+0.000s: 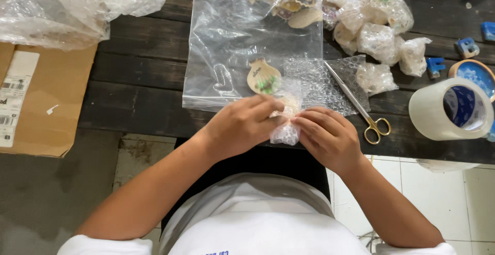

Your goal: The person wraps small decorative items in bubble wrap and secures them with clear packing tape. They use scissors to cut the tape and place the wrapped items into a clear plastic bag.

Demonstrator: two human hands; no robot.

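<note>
My left hand point(242, 125) and my right hand point(327, 136) both grip a small shell piece wrapped in bubble wrap point(286, 123) at the near edge of the dark wooden table point(139, 95). Just beyond my left hand lies a painted scallop shell point(263, 76) on a clear plastic bag point(232, 43). A flat sheet of bubble wrap point(317, 82) lies past my right hand, with gold-handled scissors point(361, 108) resting on its right edge.
A pile of wrapped bundles point(376, 23) sits at the back right. A big roll of clear tape point(451, 108) stands at the right, near blue letter blocks point(466, 47). A cardboard box point(46, 100) and loose bubble wrap point(77, 2) are on the left.
</note>
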